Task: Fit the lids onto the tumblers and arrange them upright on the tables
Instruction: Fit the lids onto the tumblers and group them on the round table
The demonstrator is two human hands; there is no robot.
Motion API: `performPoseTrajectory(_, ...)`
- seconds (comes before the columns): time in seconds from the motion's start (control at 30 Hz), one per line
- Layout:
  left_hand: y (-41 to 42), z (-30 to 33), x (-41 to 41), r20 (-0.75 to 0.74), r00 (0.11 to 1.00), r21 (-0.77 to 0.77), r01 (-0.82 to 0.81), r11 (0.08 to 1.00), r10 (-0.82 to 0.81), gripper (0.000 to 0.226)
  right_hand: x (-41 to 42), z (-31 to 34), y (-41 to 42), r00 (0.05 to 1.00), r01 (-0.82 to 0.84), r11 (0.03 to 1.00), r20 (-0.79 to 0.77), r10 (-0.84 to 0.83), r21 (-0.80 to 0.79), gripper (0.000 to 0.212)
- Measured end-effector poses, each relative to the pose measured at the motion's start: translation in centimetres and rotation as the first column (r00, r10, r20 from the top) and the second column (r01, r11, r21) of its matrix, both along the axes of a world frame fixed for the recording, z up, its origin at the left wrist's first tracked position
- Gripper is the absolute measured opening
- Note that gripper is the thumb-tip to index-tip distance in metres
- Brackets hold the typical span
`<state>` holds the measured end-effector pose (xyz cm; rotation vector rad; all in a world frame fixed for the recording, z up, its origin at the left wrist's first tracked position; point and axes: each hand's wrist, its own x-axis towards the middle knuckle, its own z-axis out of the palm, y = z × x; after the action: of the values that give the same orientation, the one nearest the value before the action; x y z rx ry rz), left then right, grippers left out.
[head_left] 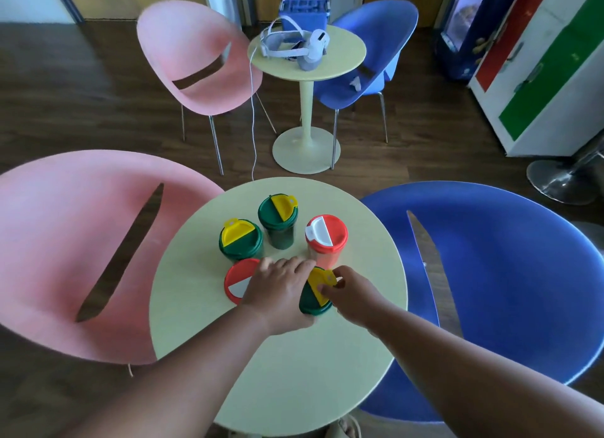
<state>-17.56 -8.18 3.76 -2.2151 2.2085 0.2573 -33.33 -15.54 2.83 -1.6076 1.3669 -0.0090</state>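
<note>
Several lidded tumblers stand upright on the near round table [294,365]. Two green tumblers with green-and-yellow lids sit at the back left [241,239] and back middle [278,220]. An orange-red tumbler with a red-and-white lid [326,238] is at the back right. A red-and-white lidded tumbler [238,285] is partly hidden under my left hand [277,290]. My left hand wraps the left side of a green tumbler [312,302]. My right hand [351,295] pinches the yellow flap of its lid.
A pink chair [81,251] stands left of the near table, a blue chair [510,290] right. Beyond is a second round table [340,58] carrying a white headset [300,47] with a cable, flanked by a pink and a blue chair. A cabinet stands far right.
</note>
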Motion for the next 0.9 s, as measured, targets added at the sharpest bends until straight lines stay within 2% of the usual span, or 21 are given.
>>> performPoseTrajectory(0.1, 0.4, -0.1, -0.7, 0.017, 0.993, -0.039, -0.118, 0.992, 0.118, 0.095, 0.0, 0.4, -0.5, 0.999, 0.001, 0.999, 0.034, 0.001, -0.036, 0.039)
performPoseTrajectory(0.23, 1.0, -0.9, -0.8, -0.032, 0.997, -0.019, -0.067, 0.998, 0.066, 0.096, -0.3, 0.5, -0.7, 1.0, -0.005, 1.0, 0.022, 0.006, -0.009, 0.042)
performPoseTrajectory(0.33, 0.8, -0.6, -0.9, -0.021, 0.994, -0.054, -0.11, 0.992, 0.109, 0.09, -0.6, 0.7, -0.4, 0.999, -0.028, 1.0, 0.044, 0.029, -0.008, 0.039)
performPoseTrajectory(0.43, 0.7, -0.1, -0.9, 0.001, 0.991, -0.009, -0.133, 0.991, 0.133, 0.098, -0.7, 0.9, -0.3, 0.997, -0.041, 0.999, 0.067, 0.042, -0.018, 0.039)
performPoseTrajectory(0.5, 0.9, 0.4, -0.6, -0.025, 0.991, -0.007, -0.129, 0.992, 0.129, 0.104, -0.9, 1.1, -0.4, 0.996, -0.073, 0.997, 0.054, 0.074, -0.022, 0.042)
performPoseTrajectory(0.6, 1.7, 1.6, 0.8, -0.072, 0.988, -0.047, -0.138, 0.989, 0.135, 0.1, -1.0, 1.6, -0.5, 0.992, -0.125, 0.99, 0.017, 0.127, -0.059, 0.047)
performPoseTrajectory(0.77, 3.5, 2.0, 5.8, -0.07, 0.989, -0.021, -0.129, 0.991, 0.128, 0.09, -0.3, 2.2, -0.4, 0.969, -0.245, 0.958, -0.07, 0.237, -0.148, 0.06)
performPoseTrajectory(0.9, 3.5, 2.0, 8.5, -0.012, 1.0, 0.157, 0.001, 0.988, 0.001, 0.093, 0.8, 2.1, 0.2, 0.932, -0.348, 0.917, -0.174, 0.317, -0.195, 0.091)
